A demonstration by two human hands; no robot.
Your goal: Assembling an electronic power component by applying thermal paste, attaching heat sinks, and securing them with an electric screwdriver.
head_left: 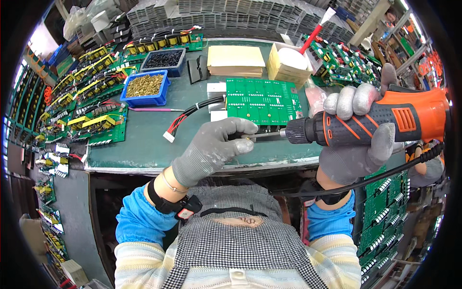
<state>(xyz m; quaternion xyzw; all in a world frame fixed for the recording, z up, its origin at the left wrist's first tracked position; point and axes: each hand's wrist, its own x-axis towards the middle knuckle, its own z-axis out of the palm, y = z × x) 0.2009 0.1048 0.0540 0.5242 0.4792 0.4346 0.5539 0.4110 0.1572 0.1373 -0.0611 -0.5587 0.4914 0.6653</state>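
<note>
My right hand [358,103], in a grey glove, is wrapped round an orange and black electric drill [380,120] held level, its bit pointing left. My gloved left hand [211,147] pinches a small brass-coloured screw [248,138] at the tip of the long bit [267,135]; the fingers partly hide it. Just beyond lies a green circuit board [262,98], flat on the bench, with a bundle of black and red wires [195,113] running from its left side to a white connector [168,137].
Left on the green bench [125,154] stand a blue bin of small brass pieces [144,85] and a bin of black parts [163,60]. Behind the board are stacked yellowish sheets [236,60] and a box with a red-handled brush [315,36]. The drill's black cord [361,183] crosses my right forearm.
</note>
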